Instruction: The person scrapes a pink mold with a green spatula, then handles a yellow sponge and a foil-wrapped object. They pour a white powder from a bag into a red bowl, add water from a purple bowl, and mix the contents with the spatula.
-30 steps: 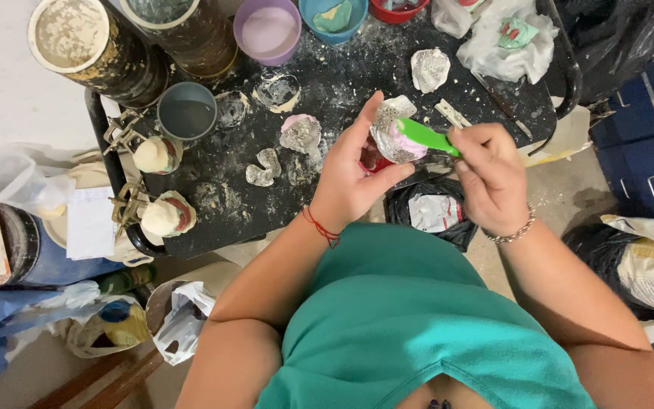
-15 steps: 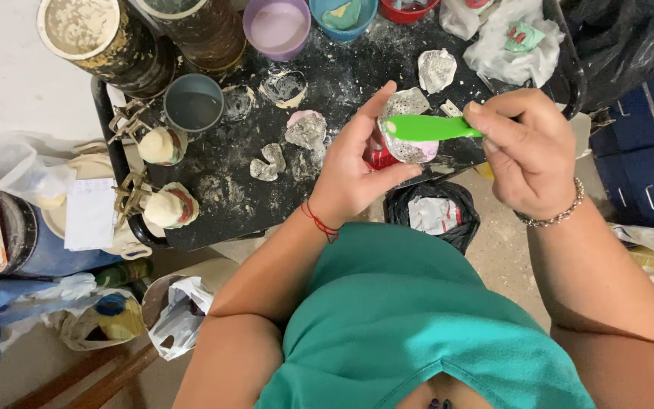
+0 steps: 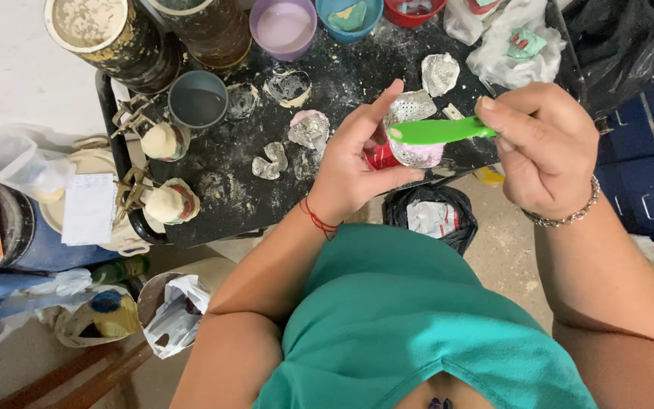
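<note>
My left hand (image 3: pixel 357 163) grips a perforated metal dental tray (image 3: pixel 416 150) with a red piece under it, held above the front edge of the black work table (image 3: pixel 228 189). My right hand (image 3: pixel 546 144) pinches a green spatula (image 3: pixel 440 130) by its end; the blade lies across the tray. A red string circles my left wrist and a bead bracelet my right. My teal shirt (image 3: pixel 418 326) fills the lower middle of the view.
On the table lie several clear and metal trays (image 3: pixel 308 129), a grey cup (image 3: pixel 198 98), purple (image 3: pixel 285 26), blue and red bowls, two large tins (image 3: pixel 92 30), plaster casts in clamps (image 3: pixel 168 201) and white plastic bags (image 3: pixel 509 38). A black-lined bin (image 3: pixel 433 216) stands below.
The view has shifted down and closer. My right hand has drawn back to the right, and the green spatula now lies flatter across the tray. My left hand still holds the tray.
</note>
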